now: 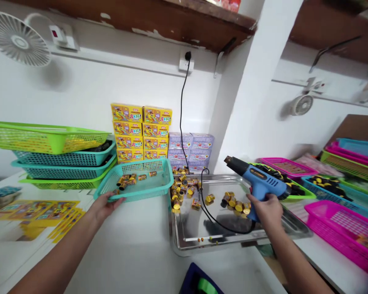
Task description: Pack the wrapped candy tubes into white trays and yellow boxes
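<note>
My left hand (106,206) grips the near left rim of a teal plastic basket (153,188), fingers curled over its edge. Several small yellow-and-dark cylinders (127,179) lie inside that basket. In my right hand (268,210) is a blue heat gun (260,181), its dark nozzle pointing up and to the left. The gun is above a metal tray (190,226) that holds a heap of the same small cylinders (179,190) at its left and a short row of them in the middle. A black cord (221,226) loops across the tray.
Yellow boxes (129,130) and purple boxes (180,143) are stacked against the wall. Stacked baskets (64,157) stand at left beside flat yellow printed sheets (37,210). Pink basket (334,228) and others line the right. A dark blue tape dispenser (191,279) sits at the front edge.
</note>
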{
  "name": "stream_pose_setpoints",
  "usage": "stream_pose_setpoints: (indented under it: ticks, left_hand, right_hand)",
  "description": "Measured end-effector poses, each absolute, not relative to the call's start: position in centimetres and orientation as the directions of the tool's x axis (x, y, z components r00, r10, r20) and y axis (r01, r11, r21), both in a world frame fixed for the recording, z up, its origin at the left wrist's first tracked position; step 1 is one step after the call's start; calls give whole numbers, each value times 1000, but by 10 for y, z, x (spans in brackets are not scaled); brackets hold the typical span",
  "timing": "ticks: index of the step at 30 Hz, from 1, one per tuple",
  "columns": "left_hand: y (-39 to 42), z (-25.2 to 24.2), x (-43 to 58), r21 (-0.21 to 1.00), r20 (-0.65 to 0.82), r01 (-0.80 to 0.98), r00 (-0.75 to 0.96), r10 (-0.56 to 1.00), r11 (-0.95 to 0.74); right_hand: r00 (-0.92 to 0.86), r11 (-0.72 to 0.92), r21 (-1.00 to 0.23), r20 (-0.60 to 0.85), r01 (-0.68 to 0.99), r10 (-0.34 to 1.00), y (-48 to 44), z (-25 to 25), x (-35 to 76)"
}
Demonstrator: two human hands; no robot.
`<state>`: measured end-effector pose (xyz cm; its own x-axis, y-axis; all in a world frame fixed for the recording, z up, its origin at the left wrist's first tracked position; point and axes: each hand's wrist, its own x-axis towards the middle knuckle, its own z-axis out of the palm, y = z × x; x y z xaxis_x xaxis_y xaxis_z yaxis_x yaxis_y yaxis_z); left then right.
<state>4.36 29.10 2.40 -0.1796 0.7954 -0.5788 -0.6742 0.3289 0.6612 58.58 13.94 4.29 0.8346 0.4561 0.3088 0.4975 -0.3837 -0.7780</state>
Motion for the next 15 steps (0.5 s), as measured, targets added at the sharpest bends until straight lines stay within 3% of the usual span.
stream_pose_setpoints:
  ticks: [2, 6, 10, 15]
  left_hand:
    - [281, 27, 44, 672, -581, -674, -223, 783, 306]
    - [232, 22, 33, 686, -567, -678, -272, 778, 264]
    - [163, 7, 15, 738, -521, -634, -317, 793, 231]
    - [95, 1, 8, 773, -507, -575, -305, 806, 269]
  right_hand:
    - [830, -252, -846, 328, 471, 451, 128, 53, 560]
    - [658, 16, -991, 102, 135, 746, 123, 74, 518]
    - [488, 11, -999, 33, 48, 872, 124, 81, 499]
    - [339, -17, -994, 21, 107, 940, 111, 89, 470]
